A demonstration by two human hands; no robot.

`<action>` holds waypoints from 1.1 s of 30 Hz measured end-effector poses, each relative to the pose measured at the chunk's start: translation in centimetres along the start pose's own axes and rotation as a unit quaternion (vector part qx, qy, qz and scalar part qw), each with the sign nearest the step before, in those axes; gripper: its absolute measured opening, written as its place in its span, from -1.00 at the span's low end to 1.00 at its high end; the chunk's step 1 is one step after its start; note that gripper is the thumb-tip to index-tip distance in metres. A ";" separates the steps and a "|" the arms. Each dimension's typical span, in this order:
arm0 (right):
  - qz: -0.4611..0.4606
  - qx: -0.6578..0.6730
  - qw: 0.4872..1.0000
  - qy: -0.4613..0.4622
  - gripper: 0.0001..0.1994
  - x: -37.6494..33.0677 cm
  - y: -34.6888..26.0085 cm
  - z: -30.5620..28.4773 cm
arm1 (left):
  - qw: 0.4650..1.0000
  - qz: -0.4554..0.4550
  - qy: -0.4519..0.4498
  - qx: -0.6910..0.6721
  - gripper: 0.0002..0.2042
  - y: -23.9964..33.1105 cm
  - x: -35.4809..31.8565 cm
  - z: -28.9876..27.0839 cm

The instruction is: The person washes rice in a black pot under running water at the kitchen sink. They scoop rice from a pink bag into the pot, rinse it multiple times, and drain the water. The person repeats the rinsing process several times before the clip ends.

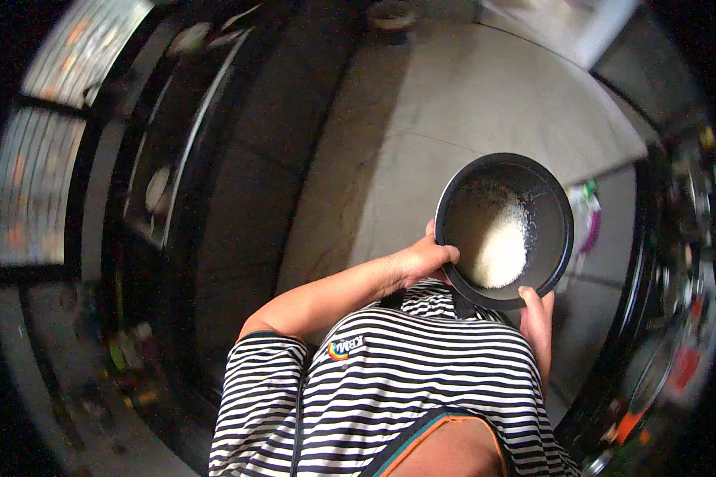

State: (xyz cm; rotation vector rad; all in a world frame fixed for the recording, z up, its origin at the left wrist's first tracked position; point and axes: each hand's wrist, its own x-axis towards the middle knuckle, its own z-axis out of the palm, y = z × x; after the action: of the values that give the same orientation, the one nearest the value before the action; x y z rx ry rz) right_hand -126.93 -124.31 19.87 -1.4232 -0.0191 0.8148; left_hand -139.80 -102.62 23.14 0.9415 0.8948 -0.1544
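Nearest the camera is the person's black-and-white striped shirt (pixel 422 374), filling the lower middle of the view. Just above it, 2 hands grip a round black bowl (pixel 504 230) held in the air in front of the chest. The left hand (pixel 428 258) is closed on the bowl's near-left rim, thumb over the edge, and the right hand (pixel 535 312) is curled under its near-right rim with the fingertips on the outer wall. Inside the bowl lies a heap of white rice (pixel 503 245), banked toward the near-right side. Beyond and below the bowl spreads a pale concrete floor (pixel 485 103), with a darker strip (pixel 247 199) running along its left.
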 end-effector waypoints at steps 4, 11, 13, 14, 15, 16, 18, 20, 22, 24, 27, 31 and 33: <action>-0.018 -0.036 0.992 -0.123 -0.46 -0.3 -1.1 -6.2 | 0.995 0.053 0.058 -0.066 -0.35 -5.3 -3.4 5.5; -0.049 -0.064 0.970 -0.230 -0.45 2.1 -1.1 -10.3 | 0.968 0.144 0.147 -0.145 -0.26 -11.8 -4.8 11.0; -0.053 -0.061 0.952 -0.294 -0.47 2.7 -2.7 -11.2 | 0.969 0.172 0.136 -0.116 -0.23 -13.2 -4.0 11.9; -0.056 -0.048 0.946 -0.314 -0.48 1.7 -3.0 -11.0 | 0.963 0.194 0.145 -0.120 -0.21 -14.4 -4.8 12.7; -0.053 -0.035 0.943 -0.327 -0.48 0.4 -3.1 -11.4 | 0.959 0.207 0.150 -0.122 -0.20 -15.9 -5.6 13.5; -0.034 -0.054 0.938 -0.341 -0.49 -0.4 -3.2 -12.0 | 0.959 0.208 0.165 -0.100 -0.17 -17.3 -6.6 14.3; -0.006 -0.050 0.933 -0.357 -0.52 -0.7 -2.9 -12.9 | 0.961 0.186 0.175 -0.106 -0.13 -16.9 -9.3 16.0; 0.002 -0.067 0.927 -0.368 -0.56 0.7 -3.1 -13.3 | 0.949 0.226 0.203 -0.084 -0.08 -16.4 -10.1 17.7; 0.009 -0.051 0.928 -0.369 -0.60 0.6 -3.4 -13.6 | 0.937 0.262 0.211 -0.099 -0.09 -17.4 -10.1 18.7; 0.005 -0.045 0.922 -0.385 -0.66 2.0 -2.6 -13.6 | 0.917 0.317 0.207 -0.124 -0.11 -19.3 -8.4 18.8; 0.009 -0.055 0.904 -0.425 -0.66 6.0 -1.3 -15.1 | 0.899 0.362 0.200 -0.144 -0.17 -21.5 -5.3 18.1; 0.010 -0.009 0.914 -0.406 -0.80 8.1 -1.0 -15.8 | 0.880 0.389 0.253 -0.105 -0.34 -21.6 -3.2 18.0; 0.023 -0.016 0.918 -0.395 -0.82 8.9 -1.4 -16.9 | 0.871 0.392 0.274 -0.112 -0.46 -20.7 -3.1 18.1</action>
State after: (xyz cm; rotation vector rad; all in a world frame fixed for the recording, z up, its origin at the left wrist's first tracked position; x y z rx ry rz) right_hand -111.70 -134.24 13.84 -1.0423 -0.6217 1.3880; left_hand -140.87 -129.58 17.12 1.0788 0.9439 0.9406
